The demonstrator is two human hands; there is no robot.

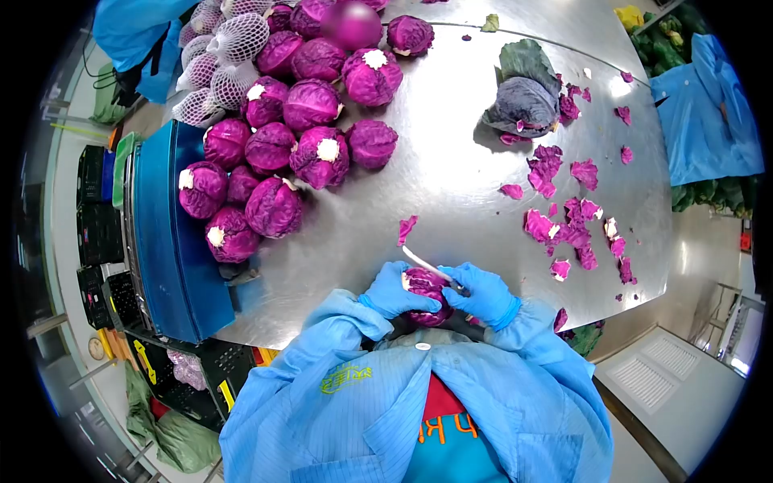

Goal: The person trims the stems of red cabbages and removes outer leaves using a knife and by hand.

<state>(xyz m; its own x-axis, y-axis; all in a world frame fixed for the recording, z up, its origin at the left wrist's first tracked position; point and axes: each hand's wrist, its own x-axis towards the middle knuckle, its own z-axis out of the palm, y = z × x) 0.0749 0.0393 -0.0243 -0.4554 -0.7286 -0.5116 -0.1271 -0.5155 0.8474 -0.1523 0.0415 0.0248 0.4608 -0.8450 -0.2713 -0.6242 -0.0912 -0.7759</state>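
Observation:
Near the table's front edge, close to my body, my left hand (396, 293), in a blue glove, is wrapped round the left side of a red cabbage (427, 282). A knife (423, 262) with a pale blade is in my gloved right hand (483, 296), its blade slanting up and left across the top of the cabbage. The fingers of that hand are closed round the dark handle. A small purple leaf scrap (407, 230) lies on the metal table just beyond the blade.
Many red cabbages (312, 105) are piled at the left of the metal table (435, 161), some in white nets (238, 38). A dark leafy cabbage (523, 105) sits at the back right, with leaf scraps (576, 225) nearby. Blue crates (173, 233) stand left. Other people's blue sleeves show at both sides.

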